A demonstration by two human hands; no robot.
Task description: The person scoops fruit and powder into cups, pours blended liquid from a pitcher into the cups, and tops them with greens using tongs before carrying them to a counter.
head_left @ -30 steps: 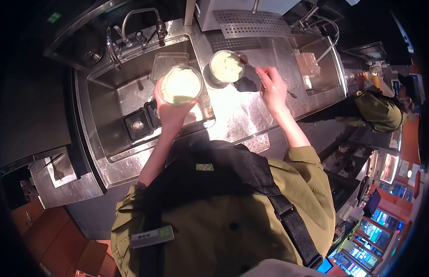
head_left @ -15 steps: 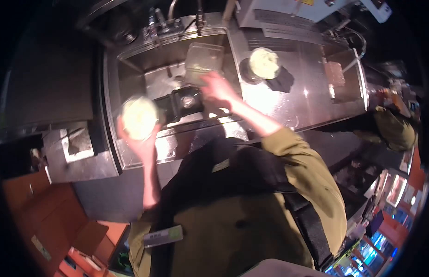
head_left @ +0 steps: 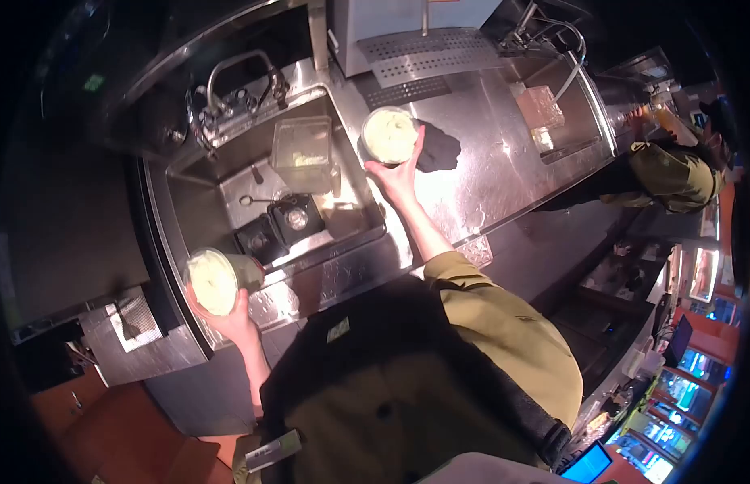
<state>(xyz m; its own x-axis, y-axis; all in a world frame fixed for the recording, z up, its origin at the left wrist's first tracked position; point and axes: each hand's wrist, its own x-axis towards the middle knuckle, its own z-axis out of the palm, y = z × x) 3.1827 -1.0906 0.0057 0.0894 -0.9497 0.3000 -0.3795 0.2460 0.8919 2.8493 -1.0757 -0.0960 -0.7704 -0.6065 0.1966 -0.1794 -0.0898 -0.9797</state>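
Observation:
My left hand [head_left: 234,321] is wrapped round a clear round tub of pale, creamy stuff [head_left: 214,284] at the sink's near-left corner. Beyond the sink's right rim, a second tub of pale creamy stuff [head_left: 390,135] stands on the steel counter [head_left: 480,153]. My right hand [head_left: 402,179] grips this one, thumb and fingers on either side. A dark cloth-like item [head_left: 441,148] lies right beside it. Inside the sink [head_left: 199,206] are a clear rectangular container [head_left: 302,145] with pale bits at its bottom, black blender-like parts [head_left: 294,218] and a spoon [head_left: 247,199].
A curved faucet [head_left: 230,73] rises behind the sink. At the back are perforated metal trays [head_left: 427,55]. Another sink basin [head_left: 581,105] is set into the counter's far right, where a co-worker [head_left: 673,173] stands in an olive top.
My right hand has left the clear container in the sink and taken hold of the tub on the counter. My left hand still holds its tub. The view has turned.

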